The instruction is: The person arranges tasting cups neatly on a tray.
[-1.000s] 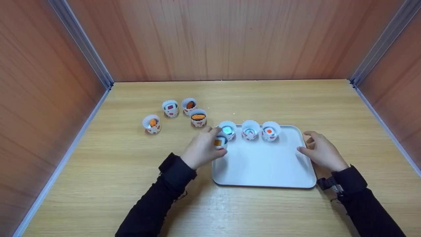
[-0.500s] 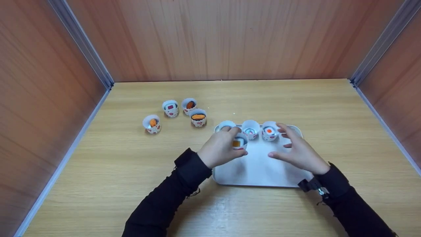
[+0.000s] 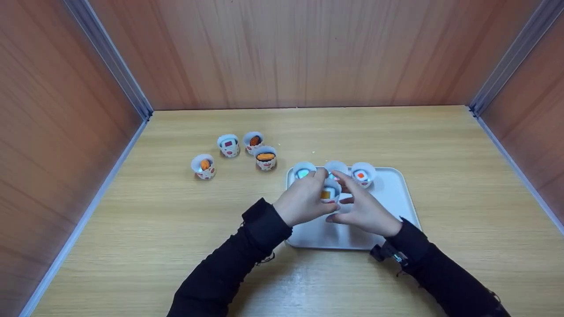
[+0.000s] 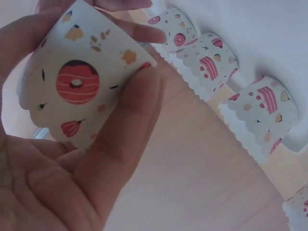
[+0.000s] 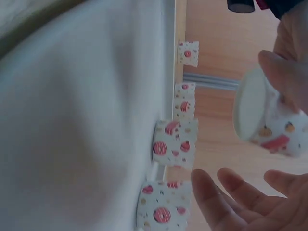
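Observation:
A white paper baking cup [image 3: 332, 187] with a scalloped rim and printed sweets is gripped between the thumb and fingers of my left hand [image 3: 303, 200]. It holds a small white piece with an orange-brown square. In the left wrist view, a pink doughnut print shows on the held cup [image 4: 79, 72]. My right hand [image 3: 368, 214] comes up on the cup's other side, thumb and fingers spread. In the right wrist view, its fingers [image 5: 207, 195] stand apart from the cup. Both hands are above a white tray [image 3: 343, 235].
Along the tray's far edge stand three similar cups, the right one [image 3: 363, 175] with a white and orange-red piece. Several more cups, one [image 3: 265, 157] with an orange filling, are on the wooden table to the left. Wood panels [image 3: 308, 57] enclose the table's back and sides.
My left hand has carried the cup rightward, from the tray's left edge to over the tray. My right hand has moved left from the tray's right edge to beside that cup.

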### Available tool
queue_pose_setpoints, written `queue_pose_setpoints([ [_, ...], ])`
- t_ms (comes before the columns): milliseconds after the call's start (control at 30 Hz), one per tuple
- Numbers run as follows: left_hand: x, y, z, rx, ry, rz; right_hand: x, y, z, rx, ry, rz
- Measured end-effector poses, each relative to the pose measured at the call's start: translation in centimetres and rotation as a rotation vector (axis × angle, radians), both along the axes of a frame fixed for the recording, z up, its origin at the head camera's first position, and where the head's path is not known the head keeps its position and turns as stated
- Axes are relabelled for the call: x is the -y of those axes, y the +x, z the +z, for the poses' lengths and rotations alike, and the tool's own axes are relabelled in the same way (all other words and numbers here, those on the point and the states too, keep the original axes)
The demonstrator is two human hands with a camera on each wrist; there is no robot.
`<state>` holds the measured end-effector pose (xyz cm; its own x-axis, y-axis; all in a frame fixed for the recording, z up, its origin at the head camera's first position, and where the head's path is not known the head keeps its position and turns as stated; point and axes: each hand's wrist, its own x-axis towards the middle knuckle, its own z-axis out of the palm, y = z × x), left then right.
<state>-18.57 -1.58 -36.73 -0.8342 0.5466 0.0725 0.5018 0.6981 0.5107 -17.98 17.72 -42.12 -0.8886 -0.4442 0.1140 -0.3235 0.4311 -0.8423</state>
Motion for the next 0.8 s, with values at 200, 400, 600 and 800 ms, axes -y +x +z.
queue_pose_setpoints([
  [200, -0.1, 0.0, -0.2, 0.024, 0.010, 0.004, 1.2, 0.1, -0.1, -0.008, -0.027, -0.031],
  [400, -0.1, -0.1, -0.4, 0.049, 0.026, 0.011, 1.6, 0.2, -0.1, -0.048, -0.023, -0.059],
  [600, 0.2, 0.0, -0.5, -0.011, 0.056, -0.006, 1.3, 0.2, 0.2, -0.088, -0.011, -0.062],
  [800, 1.0, 0.1, -0.9, -0.188, 0.091, 0.017, 0.3, -0.3, 0.7, -0.135, -0.016, -0.085],
])
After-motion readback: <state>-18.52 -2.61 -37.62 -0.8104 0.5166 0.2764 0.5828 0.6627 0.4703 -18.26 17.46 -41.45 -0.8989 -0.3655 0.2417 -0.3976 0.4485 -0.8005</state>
